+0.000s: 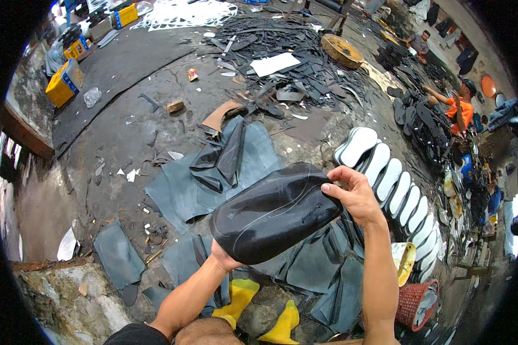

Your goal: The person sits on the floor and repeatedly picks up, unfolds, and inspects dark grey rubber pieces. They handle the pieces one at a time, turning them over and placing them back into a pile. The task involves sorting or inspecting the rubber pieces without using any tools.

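Held up in front of me is a shiny black rubber sheet (pixel 276 213) with rounded ends and thin pale lines drawn across it. My right hand (pixel 357 194) pinches its upper right edge between thumb and fingers. At the lower left end my left hand (pixel 223 257) grips the sheet from beneath, its fingers mostly hidden behind it. Dark grey-green sheets (pixel 181 187) lie on the floor beyond, with folded black pieces (pixel 230 152) on top. More grey sheets (pixel 313 267) are spread below my hands. Two yellow foot-shaped things (pixel 282 325) show near my knee.
To the right runs a long row of white and black soles (pixel 385 178). Beside it stand a yellowish can (pixel 404 261) and a red basket (pixel 411 305). Black scraps (pixel 305 75) heap at the back near a round wooden block (pixel 342 50). A person in orange (pixel 460 112) sits far right.
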The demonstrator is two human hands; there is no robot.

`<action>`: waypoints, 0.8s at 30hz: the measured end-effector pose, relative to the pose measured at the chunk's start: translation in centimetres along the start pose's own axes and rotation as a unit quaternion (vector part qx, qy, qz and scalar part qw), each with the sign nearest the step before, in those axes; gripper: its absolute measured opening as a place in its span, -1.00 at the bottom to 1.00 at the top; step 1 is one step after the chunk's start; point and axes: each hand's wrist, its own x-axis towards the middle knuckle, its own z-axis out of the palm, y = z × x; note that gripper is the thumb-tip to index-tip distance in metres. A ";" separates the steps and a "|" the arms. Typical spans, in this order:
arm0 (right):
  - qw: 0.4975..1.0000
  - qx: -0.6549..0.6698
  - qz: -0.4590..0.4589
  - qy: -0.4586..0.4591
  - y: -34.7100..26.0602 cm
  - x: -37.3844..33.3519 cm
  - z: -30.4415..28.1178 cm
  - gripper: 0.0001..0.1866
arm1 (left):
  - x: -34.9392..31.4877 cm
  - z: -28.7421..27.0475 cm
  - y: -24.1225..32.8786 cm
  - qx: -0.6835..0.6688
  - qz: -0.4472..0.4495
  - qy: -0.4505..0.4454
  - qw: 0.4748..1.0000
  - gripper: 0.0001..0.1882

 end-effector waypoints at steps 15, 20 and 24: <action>0.939 -0.145 -0.236 -0.204 -5.0 -3.7 18.8 -0.81 | -23.9 -1.6 7.1 0.367 0.381 0.449 0.720 -0.31; 0.822 -0.308 -0.341 -0.335 0.2 -10.1 29.9 -0.75 | -21.3 2.1 -1.3 0.226 0.446 0.166 0.850 -0.44; 0.878 -0.211 -0.350 -0.248 3.7 -12.1 30.1 -0.51 | -21.6 2.9 5.6 0.246 0.515 0.434 0.697 -0.60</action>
